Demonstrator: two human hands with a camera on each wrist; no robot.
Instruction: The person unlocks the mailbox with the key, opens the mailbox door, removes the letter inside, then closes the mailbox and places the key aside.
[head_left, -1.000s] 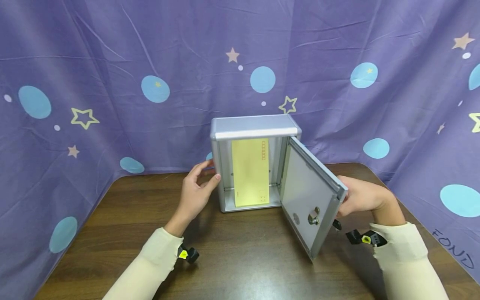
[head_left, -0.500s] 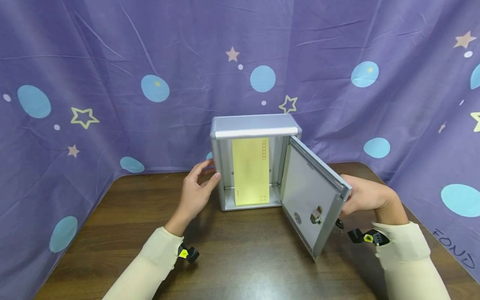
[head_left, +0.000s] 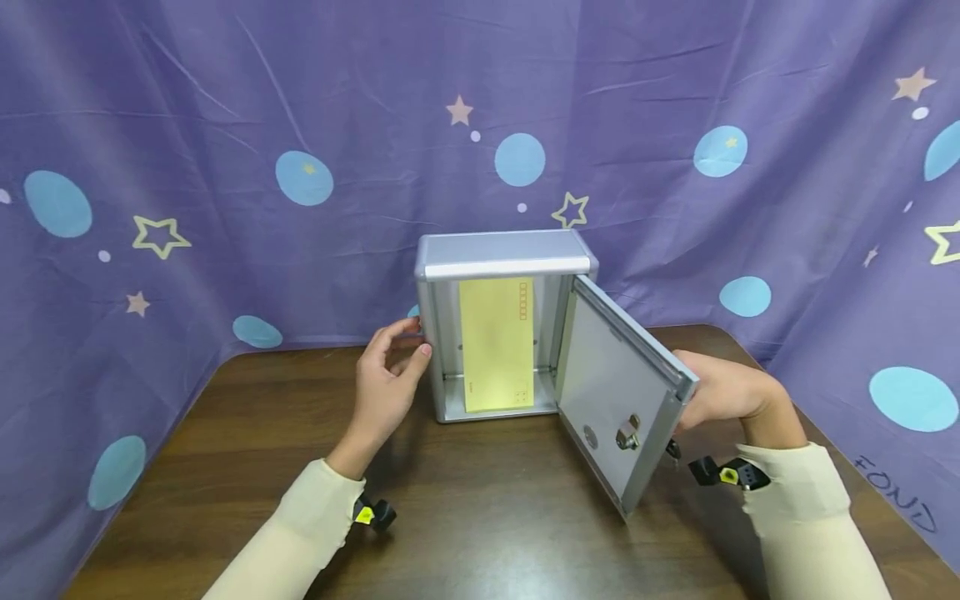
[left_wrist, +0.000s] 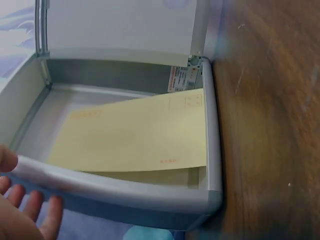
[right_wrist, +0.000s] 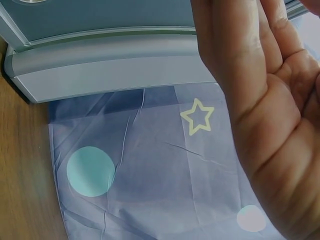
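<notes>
The left hand, fingers relaxed, is flanking the mailbox, nearer the yellow envelope standing lengthwise upright inside, rightward; the door is hiding whether the right hand is gripping

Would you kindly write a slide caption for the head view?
Left hand at an open silver box with a yellow envelope inside, right hand at its door.

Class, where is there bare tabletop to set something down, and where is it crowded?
Bare: the table between the left sleeve and the open door, before the box; also between the left sleeve and the curtain. Crowded: the box's sides, left hand at one, door and right hand opposite.
</notes>
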